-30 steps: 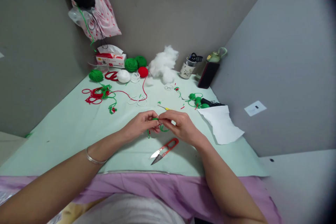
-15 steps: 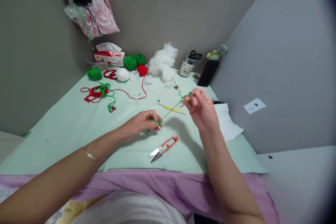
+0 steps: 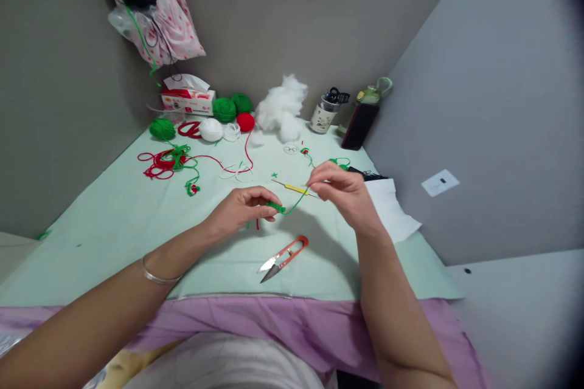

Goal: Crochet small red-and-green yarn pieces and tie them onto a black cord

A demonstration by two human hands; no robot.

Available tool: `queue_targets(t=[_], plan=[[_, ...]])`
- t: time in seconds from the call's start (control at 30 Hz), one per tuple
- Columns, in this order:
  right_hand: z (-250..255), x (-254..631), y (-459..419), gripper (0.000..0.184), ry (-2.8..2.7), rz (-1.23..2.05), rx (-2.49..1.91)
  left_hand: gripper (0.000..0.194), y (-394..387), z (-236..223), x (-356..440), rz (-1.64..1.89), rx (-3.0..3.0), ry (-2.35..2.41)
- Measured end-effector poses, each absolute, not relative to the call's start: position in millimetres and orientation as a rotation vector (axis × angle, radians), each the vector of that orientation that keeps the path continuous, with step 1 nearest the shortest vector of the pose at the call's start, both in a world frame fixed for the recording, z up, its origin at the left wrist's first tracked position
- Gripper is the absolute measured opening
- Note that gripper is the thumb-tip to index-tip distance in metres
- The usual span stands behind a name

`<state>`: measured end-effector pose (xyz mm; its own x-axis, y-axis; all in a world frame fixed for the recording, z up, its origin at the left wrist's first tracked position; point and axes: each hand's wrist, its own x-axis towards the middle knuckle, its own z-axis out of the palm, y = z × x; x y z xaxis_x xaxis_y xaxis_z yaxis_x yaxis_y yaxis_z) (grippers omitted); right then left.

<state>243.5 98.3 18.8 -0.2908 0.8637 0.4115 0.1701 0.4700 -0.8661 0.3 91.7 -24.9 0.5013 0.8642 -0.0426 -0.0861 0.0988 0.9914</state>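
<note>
Fingers of the left hand [image 3: 239,209] pinch the green piece [image 3: 276,207], likely light, soft, best held by its edge, while the right hand [image 3: 345,193] pinches its yarn [image 3: 298,201] toward two o'clock.

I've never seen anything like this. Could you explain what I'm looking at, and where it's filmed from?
There is no machine here, just a person's two bare hands. The camera is worn on the head, looking forward and down, so both forearms reach in from the bottom of the view.

The left hand holds a small green yarn piece. The right hand pinches a green strand running from it.

On the pale green surface, orange-handled snips lie nearest the person, and a yellow-handled tool lies beyond the hands. Farther back are a white ball, a red ball and fluffy white material.
</note>
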Motion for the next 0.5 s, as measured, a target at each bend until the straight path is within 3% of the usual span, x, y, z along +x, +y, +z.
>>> queue_targets(t=[0.17,0.5], plan=[[15.1,232.7,93.0,0.009,-2.126,0.697,-0.944,0.024,91.1,-24.0,-1.3,0.823,1.364,0.789],[13.2,234.8,94.5,0.013,-2.208,0.603,-0.937,0.020,90.1,-22.9,-0.7,0.806,1.406,0.797]])
